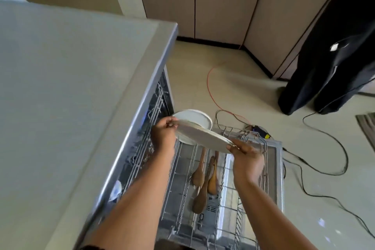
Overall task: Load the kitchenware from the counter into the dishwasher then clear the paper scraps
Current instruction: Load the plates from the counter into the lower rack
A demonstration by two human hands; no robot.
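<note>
Wooden spoons [203, 184] and a white plate [194, 118] are racked; a second plate [203, 136] is gripped by fingers [172, 123] of left hand [163, 135] and right hand [246, 159] over the dishwasher rack [254, 137]; paper scraps unseen.

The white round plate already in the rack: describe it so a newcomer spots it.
Below the grey counter, the dishwasher's wire rack is pulled out. At its far end a white round plate stands on edge. Unlike the tilted white plate gripped by the left hand and right hand, it sits behind, unheld.

White plates [203, 135], brown wooden spoons [203, 184], grey counter [60, 87], orange cable [211, 89]
</note>
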